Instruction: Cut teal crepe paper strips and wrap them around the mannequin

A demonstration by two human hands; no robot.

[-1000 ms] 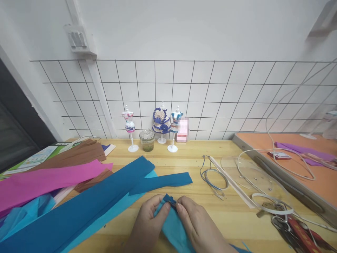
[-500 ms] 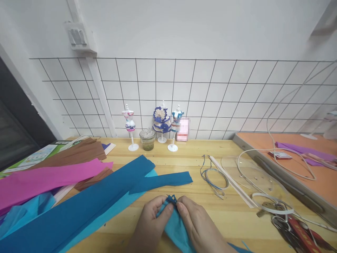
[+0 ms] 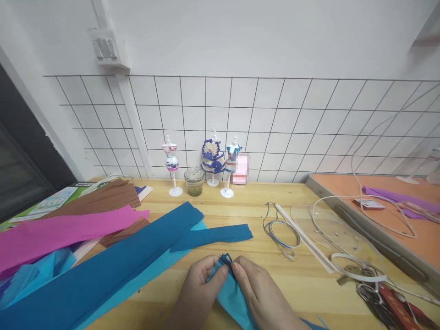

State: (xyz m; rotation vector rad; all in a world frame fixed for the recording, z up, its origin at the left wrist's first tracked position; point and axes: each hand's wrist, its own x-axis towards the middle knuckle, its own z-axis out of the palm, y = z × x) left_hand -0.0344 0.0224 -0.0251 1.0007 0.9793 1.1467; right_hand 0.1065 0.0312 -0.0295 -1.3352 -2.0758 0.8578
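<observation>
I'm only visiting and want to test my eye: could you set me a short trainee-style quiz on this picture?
1. How many small dress forms stand on the wooden table?
2. True or false: the left hand and right hand are both holding the pink strip.
3. Choose: the lidded jar stands (a) on the orange surface, (b) between two dress forms, (c) under the brown strips.

Key: 1. Three. 2. False; they hold light-blue material. 3. b.

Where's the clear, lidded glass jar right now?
Head view, left of centre: the clear, lidded glass jar stands at the back of the pale wooden table, between the white pink-trimmed mannequin and the blue-and-cream ruffled mannequin.
</observation>
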